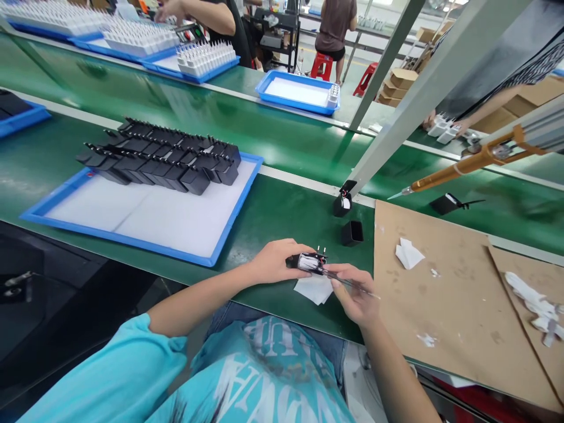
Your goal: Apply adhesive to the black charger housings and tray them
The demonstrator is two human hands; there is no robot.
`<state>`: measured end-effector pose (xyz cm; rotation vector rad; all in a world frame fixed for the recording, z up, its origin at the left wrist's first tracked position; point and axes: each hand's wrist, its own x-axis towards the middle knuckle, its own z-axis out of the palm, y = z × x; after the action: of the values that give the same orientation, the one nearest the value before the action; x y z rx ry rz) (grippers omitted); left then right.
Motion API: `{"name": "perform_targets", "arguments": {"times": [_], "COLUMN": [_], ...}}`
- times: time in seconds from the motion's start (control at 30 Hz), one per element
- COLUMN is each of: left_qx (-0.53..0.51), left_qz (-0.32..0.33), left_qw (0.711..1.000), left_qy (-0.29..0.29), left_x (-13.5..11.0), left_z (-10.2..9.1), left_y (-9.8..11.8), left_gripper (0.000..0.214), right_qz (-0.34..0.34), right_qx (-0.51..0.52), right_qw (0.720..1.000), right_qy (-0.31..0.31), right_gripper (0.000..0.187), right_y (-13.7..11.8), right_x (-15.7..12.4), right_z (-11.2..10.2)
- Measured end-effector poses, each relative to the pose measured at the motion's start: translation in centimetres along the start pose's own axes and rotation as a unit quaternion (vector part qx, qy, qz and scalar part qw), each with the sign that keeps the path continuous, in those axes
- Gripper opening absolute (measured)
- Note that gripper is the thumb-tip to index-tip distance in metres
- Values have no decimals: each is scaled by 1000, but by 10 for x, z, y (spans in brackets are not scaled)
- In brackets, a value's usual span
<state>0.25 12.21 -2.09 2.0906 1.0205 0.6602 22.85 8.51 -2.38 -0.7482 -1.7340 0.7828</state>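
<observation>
My left hand (pixel 282 261) is closed around an open power adapter (pixel 308 262), whose two plug pins point up and whose pale inner part shows. Pinched in my right hand (pixel 356 292) is a slim metal tool that looks like tweezers (pixel 348 281), its tip touching the adapter's right end. Beneath the two hands lies a white paper sheet (pixel 315 289) on the green bench. An empty black housing (pixel 352 233) stands just beyond, with another opened adapter (pixel 342 204) behind it.
At left, a blue-rimmed tray (pixel 211 258) bears rows of black adapters (pixel 167 155). Brown cardboard (pixel 445 294) with paper scraps covers the bench at right. An orange glue dispenser (pixel 458 169) hangs near a metal post (pixel 396 117). Co-workers' arms (pixel 207 14) appear across the line.
</observation>
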Motion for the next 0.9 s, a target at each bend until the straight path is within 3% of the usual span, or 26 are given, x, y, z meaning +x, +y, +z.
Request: {"name": "perform_targets", "arguments": {"times": [0.1,0.27,0.37,0.53,0.67,0.8,0.9], "left_qx": [0,-2,5,-57,-203,-321,-288], "left_qz": [-6,-54,-108,-159,-93,-37,-34], "left_qw": [1000,998,994,986,975,946,957], "left_qy": [-15,15,26,-14,-9,-4,29], "left_x": [1,5,6,11,25,35,34], "left_z": [-3,-12,-21,-32,-24,-9,-5], "left_y": [-2,-12,-21,-36,-43,-42,-38], "left_gripper": [43,43,46,63,66,45,24], "right_qz": [15,43,73,66,62,71,66], "right_qx": [3,46,67,39,16,-3,-13], "right_qw": [1000,984,973,981,984,986,989], "right_qy": [16,164,207,177,169,148,135], "right_gripper": [22,19,13,13,14,16,19], "right_y": [0,1,-1,0,5,9,9], "right_x": [2,2,2,1,-1,-4,-6], "right_z": [-1,-7,-8,-7,-7,-5,-4]}}
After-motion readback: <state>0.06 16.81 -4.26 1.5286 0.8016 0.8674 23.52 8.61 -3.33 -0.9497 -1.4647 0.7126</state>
